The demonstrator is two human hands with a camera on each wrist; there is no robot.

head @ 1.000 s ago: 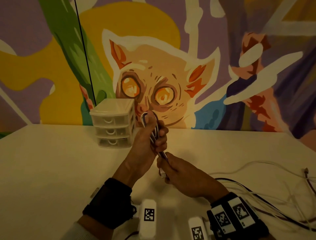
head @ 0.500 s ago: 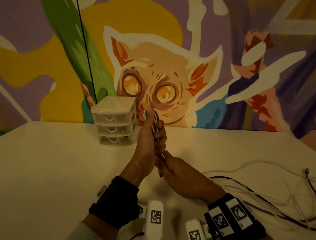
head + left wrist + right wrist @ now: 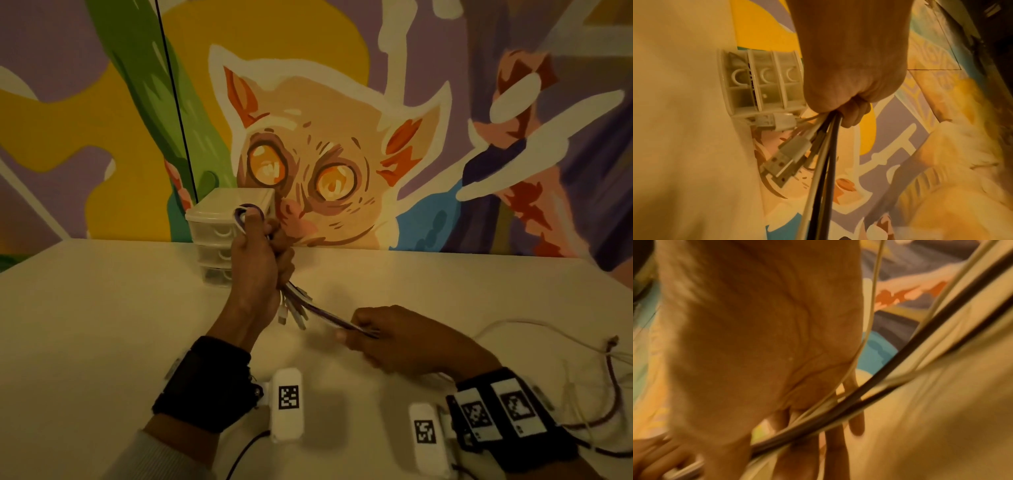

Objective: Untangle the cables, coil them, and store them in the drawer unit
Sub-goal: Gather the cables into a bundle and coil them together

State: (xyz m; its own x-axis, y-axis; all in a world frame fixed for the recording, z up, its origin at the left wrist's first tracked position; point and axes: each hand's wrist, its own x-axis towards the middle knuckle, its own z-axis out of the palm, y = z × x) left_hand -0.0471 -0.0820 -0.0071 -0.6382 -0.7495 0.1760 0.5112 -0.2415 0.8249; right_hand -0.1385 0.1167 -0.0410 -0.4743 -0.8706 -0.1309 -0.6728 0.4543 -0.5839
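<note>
Both hands work one bundle above the pale worktop (image 3: 85, 325). The left hand (image 3: 257, 270) is raised, fist upright, fingers curled tight round a folded bundle of white and dark cables (image 3: 298, 301); a loop of the bundle (image 3: 245, 214) sticks out above the thumb, and several white plug ends (image 3: 291, 315) splay out below the fist. The left wrist view shows a flat metal USB plug (image 3: 781, 164) hanging just under the curled fingers. The right hand (image 3: 404, 339) lies lower and nearer, knuckles up, pinching the strands that leave the fist; from the right wrist view its fingers look loosely extended beneath the dark cable, though that view is blurred.

Between the hands the bundle's long axis slants from the far left down to the near right.

Behind the left fist, at the far edge of the worktop against a painted mural wall (image 3: 342, 137), stands a small translucent three-drawer plastic unit (image 3: 212, 236), partly hidden by the hand; its drawers look closed. Loose white and dark cables (image 3: 582, 370) trail across the worktop at the right. Open worktop stretches to the left.
</note>
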